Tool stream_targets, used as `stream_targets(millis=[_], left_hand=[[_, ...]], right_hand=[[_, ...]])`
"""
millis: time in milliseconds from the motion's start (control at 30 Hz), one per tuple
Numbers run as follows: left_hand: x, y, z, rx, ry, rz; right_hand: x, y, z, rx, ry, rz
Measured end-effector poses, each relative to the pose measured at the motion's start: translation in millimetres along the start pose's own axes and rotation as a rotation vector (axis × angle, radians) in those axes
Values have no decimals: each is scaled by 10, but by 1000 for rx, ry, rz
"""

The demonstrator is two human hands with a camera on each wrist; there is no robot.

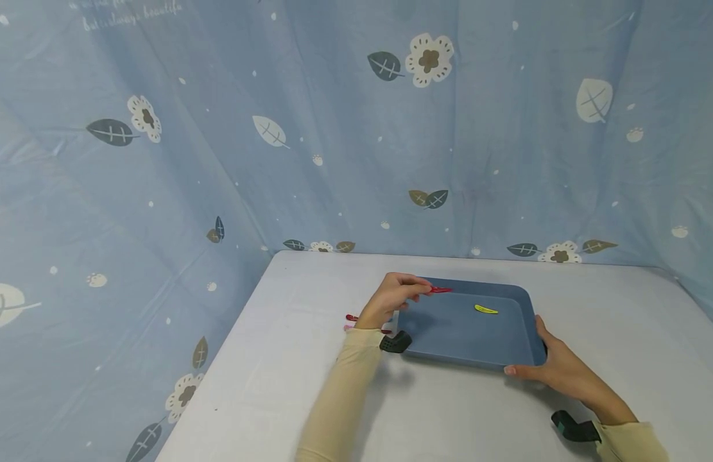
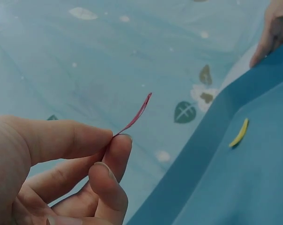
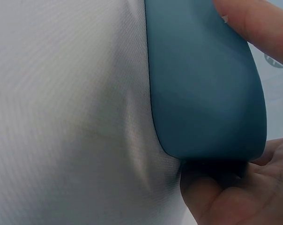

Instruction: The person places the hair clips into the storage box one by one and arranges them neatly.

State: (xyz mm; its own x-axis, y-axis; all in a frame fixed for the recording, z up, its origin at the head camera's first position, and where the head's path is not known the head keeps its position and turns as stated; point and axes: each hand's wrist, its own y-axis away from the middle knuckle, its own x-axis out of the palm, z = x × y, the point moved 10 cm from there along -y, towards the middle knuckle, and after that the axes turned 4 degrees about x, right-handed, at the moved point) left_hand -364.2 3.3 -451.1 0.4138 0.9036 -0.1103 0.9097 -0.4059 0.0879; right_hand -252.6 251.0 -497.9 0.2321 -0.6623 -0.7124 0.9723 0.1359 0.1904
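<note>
A blue tray (image 1: 524, 301) lies on the white table. My left hand (image 1: 393, 296) pinches a thin red strip (image 1: 439, 290) between thumb and fingertips over the tray's far left corner. In the left wrist view the red strip (image 2: 134, 117) sticks up from my fingertips (image 2: 118, 145), with the tray (image 2: 254, 187) below to the right. A small yellow strip (image 1: 486, 310) lies inside the tray, and the left wrist view shows that yellow strip (image 2: 239, 133) too. My right hand (image 1: 555, 366) grips the tray's near right corner; the right wrist view shows that tray (image 3: 207, 84) corner held.
Two more red and pink strips (image 1: 352, 322) lie on the table just left of my left wrist. A blue flowered cloth (image 1: 356, 128) hangs as a wall behind and to the left. The table edge runs along the left side.
</note>
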Motion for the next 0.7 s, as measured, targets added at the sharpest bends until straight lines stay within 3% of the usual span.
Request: stream_targets(millis=[700], left_hand=[[362, -130, -9, 8, 59, 70]], right_hand=[[5, 8, 7, 8, 11, -24]])
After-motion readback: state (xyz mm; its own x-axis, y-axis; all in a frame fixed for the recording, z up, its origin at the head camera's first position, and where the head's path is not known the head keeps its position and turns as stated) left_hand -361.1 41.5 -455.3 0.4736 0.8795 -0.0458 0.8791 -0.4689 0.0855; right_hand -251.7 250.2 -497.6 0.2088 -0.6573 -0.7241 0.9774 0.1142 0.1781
